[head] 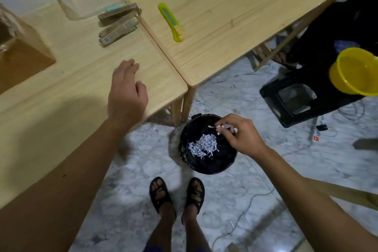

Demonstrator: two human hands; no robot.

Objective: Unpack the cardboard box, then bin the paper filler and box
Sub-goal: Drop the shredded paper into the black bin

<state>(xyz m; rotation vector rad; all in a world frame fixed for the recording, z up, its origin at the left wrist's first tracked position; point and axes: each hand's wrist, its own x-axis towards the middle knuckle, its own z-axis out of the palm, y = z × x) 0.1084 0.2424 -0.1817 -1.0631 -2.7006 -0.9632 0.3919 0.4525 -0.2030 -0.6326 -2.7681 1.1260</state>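
Right hand (238, 137) pinches paper filler (227, 128) over the bin (185, 153) — some shreds already inside; left hand (126, 88) hovers loose, empty — cardboard box (18, 57) unbinned, far left.

Light: dim, yellowish, coming from overhead.
Shadows: a soft one is lying across the table's (67, 80) near edge.
Blur: motion is smearing the yellow bowl (356, 71).
Distortion: table edges are bowing outward, wide-angle.
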